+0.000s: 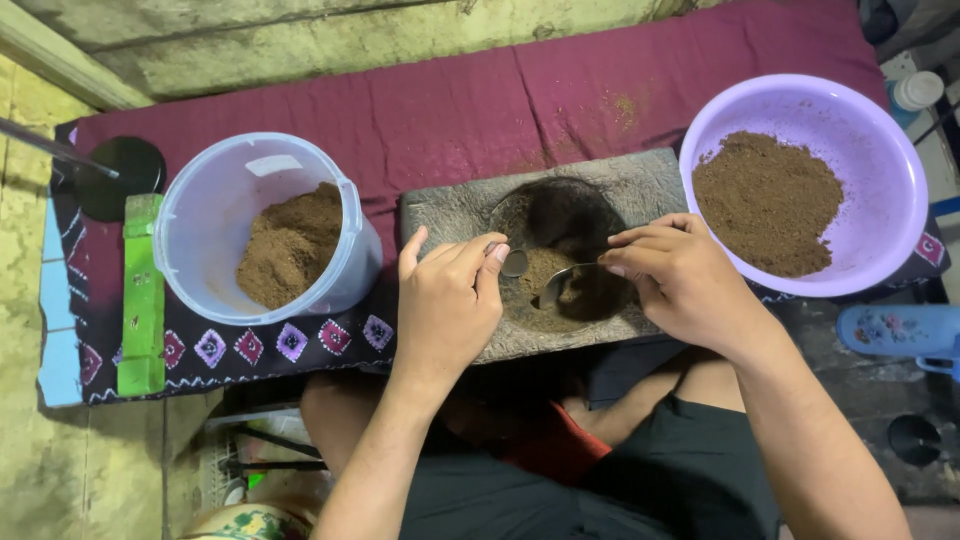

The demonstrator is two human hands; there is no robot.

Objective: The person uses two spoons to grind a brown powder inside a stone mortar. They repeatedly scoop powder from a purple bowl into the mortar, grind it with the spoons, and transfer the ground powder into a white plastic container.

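A grey stone mortar (450, 208) sits in front of me on a maroon cloth (480, 105), with brown powder (545, 270) in its round hollow. My left hand (445, 305) pinches a small metal spoon (514, 262) over the hollow's left side. My right hand (680, 280) holds a second metal spoon (560, 283), its bowl down in the powder. To the left stands a clear plastic container (200, 215) partly filled with brown powder. A purple plastic bowl (880, 200) at the right holds a heap of the same powder.
A green block (142, 290) lies left of the container, beside a black round lid (125, 175). A white bottle (915, 92) and a blue plastic item (895, 330) sit at the right edge. My folded legs are under the mortar.
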